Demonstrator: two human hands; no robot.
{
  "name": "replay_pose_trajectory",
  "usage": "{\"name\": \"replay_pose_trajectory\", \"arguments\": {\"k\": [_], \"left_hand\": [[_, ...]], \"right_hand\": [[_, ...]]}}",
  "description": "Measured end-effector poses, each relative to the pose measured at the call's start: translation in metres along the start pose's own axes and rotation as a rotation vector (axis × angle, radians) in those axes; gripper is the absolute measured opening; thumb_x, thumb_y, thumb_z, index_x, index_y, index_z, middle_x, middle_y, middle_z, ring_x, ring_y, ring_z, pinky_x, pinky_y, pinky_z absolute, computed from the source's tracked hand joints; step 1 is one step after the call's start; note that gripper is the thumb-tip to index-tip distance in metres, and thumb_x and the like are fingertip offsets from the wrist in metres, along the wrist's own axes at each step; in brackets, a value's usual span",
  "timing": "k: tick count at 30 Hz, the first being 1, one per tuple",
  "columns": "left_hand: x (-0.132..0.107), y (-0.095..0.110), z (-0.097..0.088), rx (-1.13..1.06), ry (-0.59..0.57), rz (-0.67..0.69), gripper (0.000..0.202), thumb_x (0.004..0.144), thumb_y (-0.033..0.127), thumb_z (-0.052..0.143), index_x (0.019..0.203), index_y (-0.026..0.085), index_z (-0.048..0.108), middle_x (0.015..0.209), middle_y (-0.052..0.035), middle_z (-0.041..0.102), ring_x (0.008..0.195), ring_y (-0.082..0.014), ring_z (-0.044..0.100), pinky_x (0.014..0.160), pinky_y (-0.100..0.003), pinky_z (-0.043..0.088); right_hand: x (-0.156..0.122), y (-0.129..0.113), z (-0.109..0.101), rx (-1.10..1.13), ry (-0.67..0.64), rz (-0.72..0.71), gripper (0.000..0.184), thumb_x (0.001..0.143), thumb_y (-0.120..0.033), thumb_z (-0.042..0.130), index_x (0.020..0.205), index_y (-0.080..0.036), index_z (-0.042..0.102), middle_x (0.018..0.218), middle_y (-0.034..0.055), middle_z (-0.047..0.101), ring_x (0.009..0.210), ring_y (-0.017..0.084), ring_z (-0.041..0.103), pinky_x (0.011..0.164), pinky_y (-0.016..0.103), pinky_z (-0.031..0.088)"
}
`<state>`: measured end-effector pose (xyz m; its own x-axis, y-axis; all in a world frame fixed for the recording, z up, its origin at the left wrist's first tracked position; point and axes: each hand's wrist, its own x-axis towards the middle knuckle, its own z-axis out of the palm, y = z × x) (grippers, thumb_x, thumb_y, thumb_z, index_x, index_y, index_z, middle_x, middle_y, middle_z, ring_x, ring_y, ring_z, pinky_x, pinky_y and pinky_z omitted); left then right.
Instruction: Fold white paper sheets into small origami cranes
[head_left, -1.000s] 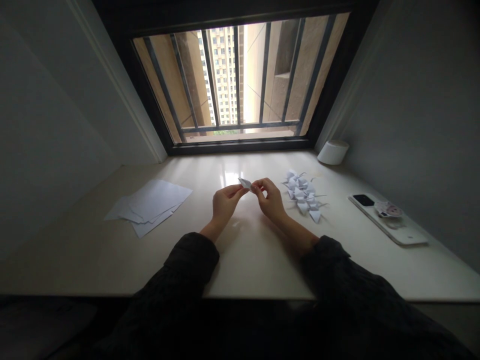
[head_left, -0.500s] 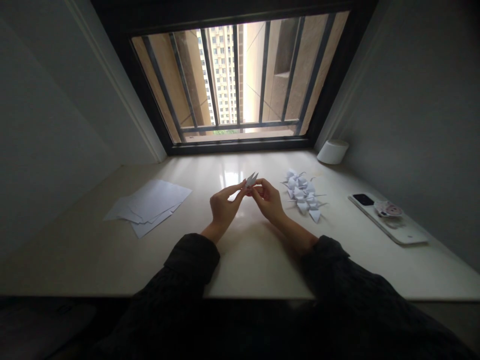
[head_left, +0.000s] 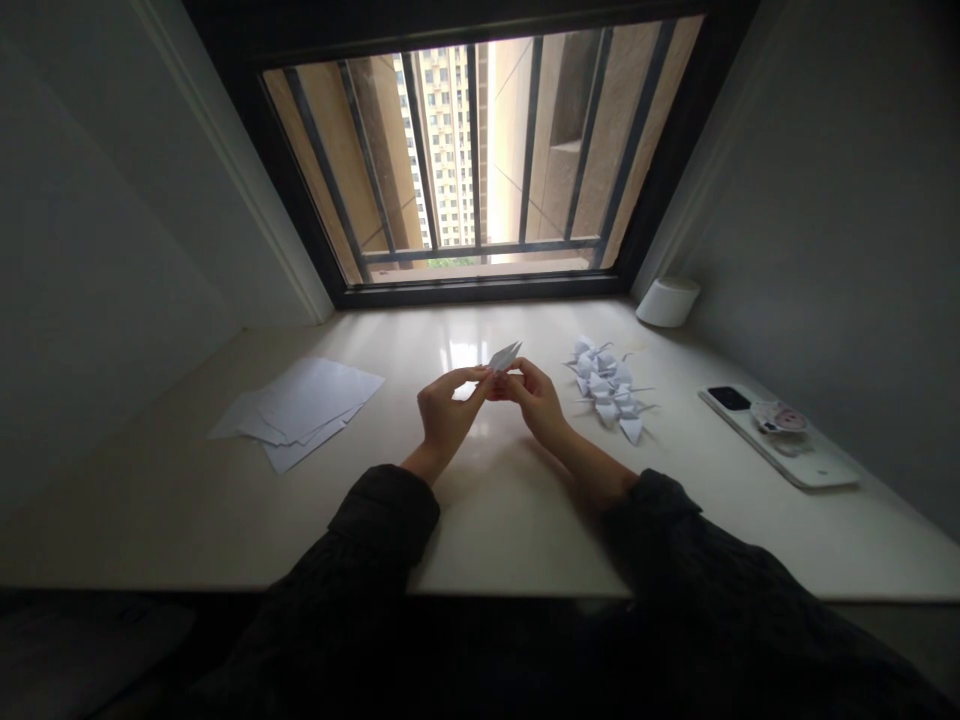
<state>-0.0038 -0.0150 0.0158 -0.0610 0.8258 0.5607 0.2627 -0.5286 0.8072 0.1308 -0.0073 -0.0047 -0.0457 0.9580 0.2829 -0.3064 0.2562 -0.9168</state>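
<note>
A small folded white paper piece [head_left: 504,356] is held above the pale desk [head_left: 495,500] in front of the window. My left hand [head_left: 446,410] pinches its lower left end between thumb and fingers. My right hand [head_left: 532,398] pinches it from the right, fingers curled. The paper's pointed tips stick up and to the right. Both forearms wear dark sleeves.
A heap of several folded white paper figures [head_left: 609,388] lies right of my hands. Loose white sheets [head_left: 300,410] lie to the left. A white phone [head_left: 780,435] with a round sticker rests at the right, a white round container [head_left: 667,300] at the back corner.
The folded paper has turned in my fingers; its tips now point up and right instead of lying flat. Both hands have shifted slightly left and stay pinched on it.
</note>
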Motion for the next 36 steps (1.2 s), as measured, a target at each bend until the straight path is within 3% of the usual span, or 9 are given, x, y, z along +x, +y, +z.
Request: {"name": "replay_pose_trajectory", "arguments": {"k": [5,10,16,21,27,36], "left_hand": [[0.004,-0.012,0.006,-0.194,-0.006,-0.148,0.02,0.071,0.036,0.072,0.081,0.019,0.072,0.08,-0.0045,0.072,0.076,-0.0185,0.066,0.072,-0.032,0.051],[0.009,-0.02,0.008,-0.452,-0.015,-0.365,0.052,0.065,0.033,0.077,0.112,0.018,0.063,0.077,-0.0035,0.072,0.071,-0.0152,0.065,0.071,-0.03,0.049],[0.01,-0.021,0.007,-0.401,-0.105,-0.372,0.057,0.065,0.034,0.077,0.117,0.017,0.062,0.071,-0.0014,0.07,0.068,-0.0142,0.063,0.069,-0.028,0.046],[0.008,-0.02,0.01,-0.443,-0.176,-0.445,0.052,0.059,0.033,0.08,0.107,0.016,0.067,0.079,-0.0047,0.072,0.075,-0.0176,0.064,0.076,-0.033,0.046],[0.01,-0.017,0.005,-0.319,-0.208,-0.531,0.034,0.066,0.045,0.072,0.086,0.017,0.074,0.08,-0.0063,0.071,0.078,-0.0187,0.063,0.071,-0.03,0.045],[0.007,-0.02,0.007,-0.262,-0.089,-0.493,0.033,0.064,0.049,0.072,0.076,0.018,0.074,0.073,-0.0041,0.069,0.071,-0.0154,0.058,0.067,-0.028,0.041]], "right_hand": [[0.002,0.004,0.0,0.017,-0.009,0.009,0.033,0.07,-0.05,0.069,0.078,-0.021,0.056,0.065,0.0001,0.069,0.063,0.017,0.066,0.068,0.035,0.053],[0.002,0.005,-0.002,-0.037,0.017,0.019,0.028,0.071,-0.045,0.069,0.076,-0.021,0.056,0.067,0.0008,0.069,0.061,0.015,0.063,0.06,0.029,0.048],[0.002,0.005,-0.003,-0.121,0.076,0.002,0.025,0.072,-0.043,0.068,0.076,-0.021,0.057,0.066,-0.0001,0.065,0.061,0.013,0.059,0.058,0.026,0.045],[0.002,0.009,-0.006,-0.224,0.139,-0.034,0.025,0.074,-0.046,0.064,0.079,-0.021,0.06,0.065,-0.0007,0.061,0.063,0.014,0.058,0.057,0.027,0.047],[0.004,0.01,-0.009,-0.373,0.134,-0.038,0.03,0.074,-0.049,0.064,0.079,-0.02,0.065,0.074,0.0031,0.067,0.067,0.017,0.062,0.059,0.028,0.049],[0.003,0.008,-0.006,-0.353,0.119,-0.021,0.034,0.07,-0.053,0.066,0.074,-0.019,0.066,0.07,0.0037,0.067,0.066,0.018,0.065,0.059,0.029,0.049]]}}
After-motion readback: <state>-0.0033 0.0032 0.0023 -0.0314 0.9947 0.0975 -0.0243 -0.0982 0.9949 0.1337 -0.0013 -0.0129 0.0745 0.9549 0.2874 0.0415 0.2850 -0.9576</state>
